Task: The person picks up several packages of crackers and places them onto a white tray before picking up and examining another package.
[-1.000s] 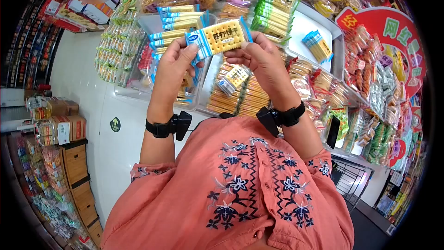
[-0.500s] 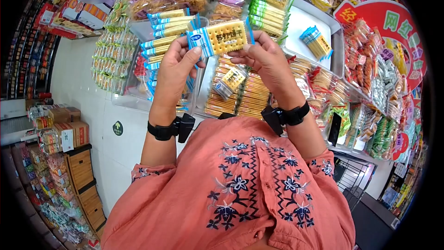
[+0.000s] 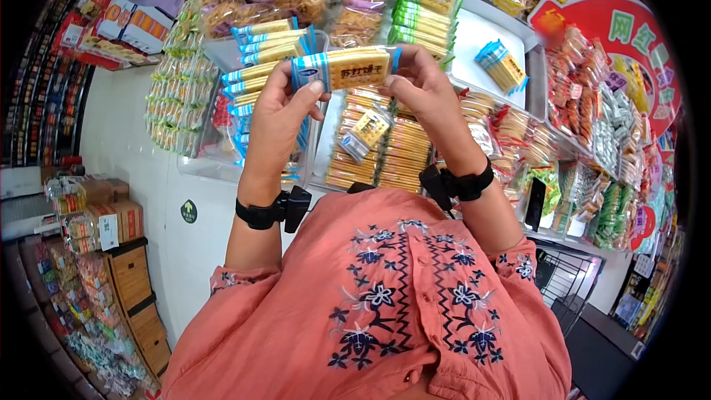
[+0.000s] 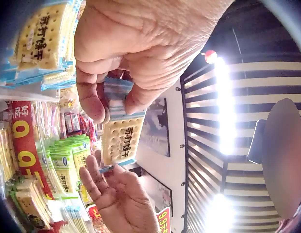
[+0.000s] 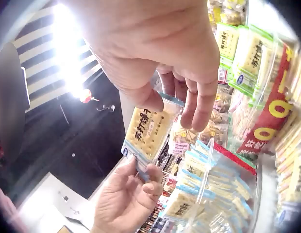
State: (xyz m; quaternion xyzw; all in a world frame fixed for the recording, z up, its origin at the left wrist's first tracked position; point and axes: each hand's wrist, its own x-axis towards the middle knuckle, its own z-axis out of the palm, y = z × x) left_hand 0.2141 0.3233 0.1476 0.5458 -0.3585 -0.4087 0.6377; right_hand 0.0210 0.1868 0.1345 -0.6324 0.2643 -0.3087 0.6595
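A soda cracker pack (image 3: 355, 70) in a clear wrapper with blue ends is held up between both hands in the head view. My left hand (image 3: 284, 107) pinches its left end, thumb on the front. At the other end, my right hand (image 3: 427, 92) grips the wrapper between thumb and fingers, which the right wrist view shows from behind the right hand (image 5: 158, 58). The pack is tilted, so the stacked cracker edges along its top show. Below the hands, a small cracker pack (image 3: 366, 133) lies on rows of stick-shaped snacks (image 3: 406, 155).
Blue-ended cracker packs (image 3: 274, 48) fill a bin behind my left hand. Green-wrapped packs (image 3: 429, 0) stand farther back. One blue-ended pack (image 3: 502, 67) lies in a white tray (image 3: 468, 44) at the right. A wire cart (image 3: 566, 270) stands at lower right, cartons (image 3: 115, 222) at left.
The cracker pack has tipped: its printed face showed broadly before, and now its top edge of stacked crackers shows too. Both hands keep hold of its ends.
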